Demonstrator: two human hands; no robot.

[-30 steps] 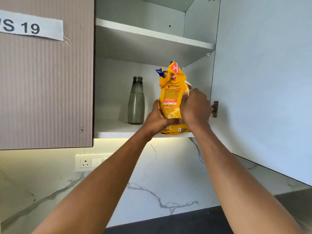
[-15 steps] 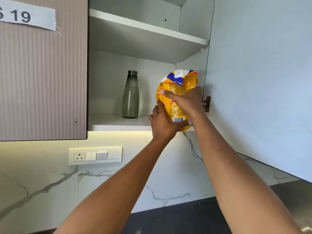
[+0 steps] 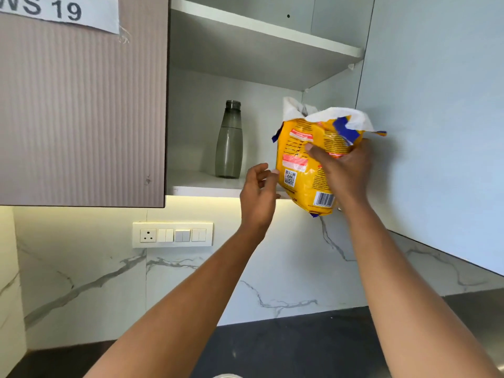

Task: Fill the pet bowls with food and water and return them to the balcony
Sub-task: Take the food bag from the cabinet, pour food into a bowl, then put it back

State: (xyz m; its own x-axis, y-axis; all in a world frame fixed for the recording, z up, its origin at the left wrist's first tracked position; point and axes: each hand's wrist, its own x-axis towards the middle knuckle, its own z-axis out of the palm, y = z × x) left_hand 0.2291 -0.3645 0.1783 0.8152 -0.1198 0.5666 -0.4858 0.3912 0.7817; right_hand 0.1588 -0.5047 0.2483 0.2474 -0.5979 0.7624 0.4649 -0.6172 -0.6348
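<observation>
A yellow pet food bag [image 3: 301, 170] with a torn white top hangs in the air just in front of the open wall cabinet's lower shelf [image 3: 207, 186]. My right hand [image 3: 341, 170] grips the bag round its upper half. My left hand [image 3: 257, 192] is beside the bag's left edge, fingers loosely curled, holding nothing; its fingertips are at or near the bag. No pet bowls are in view.
A grey bottle [image 3: 229, 140] stands on the same shelf to the left. The open cabinet door [image 3: 436, 118] hangs on the right, a closed ribbed door [image 3: 81, 105] on the left. A switch panel [image 3: 172, 235] sits on the marble backsplash above a dark counter [image 3: 286, 347].
The bag has come off the shelf and moved right and toward me in my right hand. My left hand has let go of the bag.
</observation>
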